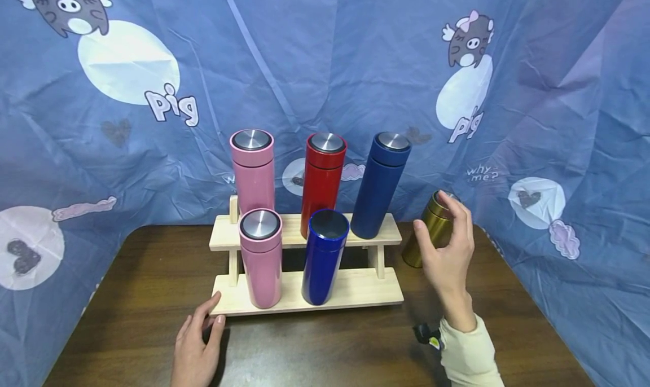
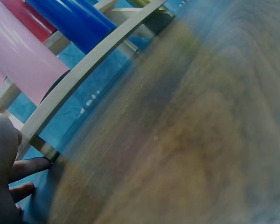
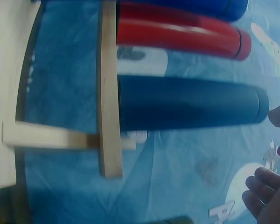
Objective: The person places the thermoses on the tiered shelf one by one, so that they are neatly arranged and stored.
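My right hand [image 1: 452, 251] is by the gold thermos bottle [image 1: 413, 254], which stands on the table right of the wooden rack. Its thumb is left of the bottle and its index finger overlaps the cap in the head view, with a wide gap between them. Part of the bottle is hidden behind the hand. In the right wrist view, curved fingers [image 3: 260, 184] show near the dark blue bottle's [image 3: 191, 102] top. My left hand [image 1: 197, 342] is at the front left corner of the two-step rack [image 1: 365, 285], thumb by the front edge, index finger at the left end.
On the rack's upper step stand a pink bottle [image 1: 254, 184], a red bottle [image 1: 322, 189] and a dark blue bottle [image 1: 378, 189]. The lower step bears another pink bottle [image 1: 261, 268] and a bright blue bottle [image 1: 321, 268]. A blue printed cloth [image 1: 315, 48] hangs behind the table [image 1: 315, 347].
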A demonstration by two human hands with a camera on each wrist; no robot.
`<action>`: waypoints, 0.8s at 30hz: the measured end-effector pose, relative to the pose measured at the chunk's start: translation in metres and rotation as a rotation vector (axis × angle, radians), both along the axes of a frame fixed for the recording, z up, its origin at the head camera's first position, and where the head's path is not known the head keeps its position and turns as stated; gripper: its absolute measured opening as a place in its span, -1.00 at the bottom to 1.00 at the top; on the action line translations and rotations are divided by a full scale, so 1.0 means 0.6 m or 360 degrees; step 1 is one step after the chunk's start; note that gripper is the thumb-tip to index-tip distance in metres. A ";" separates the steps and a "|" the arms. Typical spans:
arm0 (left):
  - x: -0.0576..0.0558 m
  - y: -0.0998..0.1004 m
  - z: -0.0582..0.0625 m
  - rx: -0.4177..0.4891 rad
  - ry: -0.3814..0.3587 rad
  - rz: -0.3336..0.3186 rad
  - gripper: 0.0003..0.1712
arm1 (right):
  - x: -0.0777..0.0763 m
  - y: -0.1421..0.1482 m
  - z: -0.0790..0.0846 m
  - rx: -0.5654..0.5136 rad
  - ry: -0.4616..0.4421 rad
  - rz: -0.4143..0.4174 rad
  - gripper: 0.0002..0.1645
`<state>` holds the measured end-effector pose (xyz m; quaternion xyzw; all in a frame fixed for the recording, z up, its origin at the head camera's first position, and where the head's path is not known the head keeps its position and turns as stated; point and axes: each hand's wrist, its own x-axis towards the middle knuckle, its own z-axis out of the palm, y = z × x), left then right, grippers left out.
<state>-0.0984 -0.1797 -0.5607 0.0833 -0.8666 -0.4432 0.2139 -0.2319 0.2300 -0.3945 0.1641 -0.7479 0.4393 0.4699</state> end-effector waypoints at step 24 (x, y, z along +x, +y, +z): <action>-0.001 0.000 0.000 0.0002 -0.0013 -0.0002 -0.48 | -0.066 0.091 -0.063 -0.0014 -0.0245 -0.0259 -0.22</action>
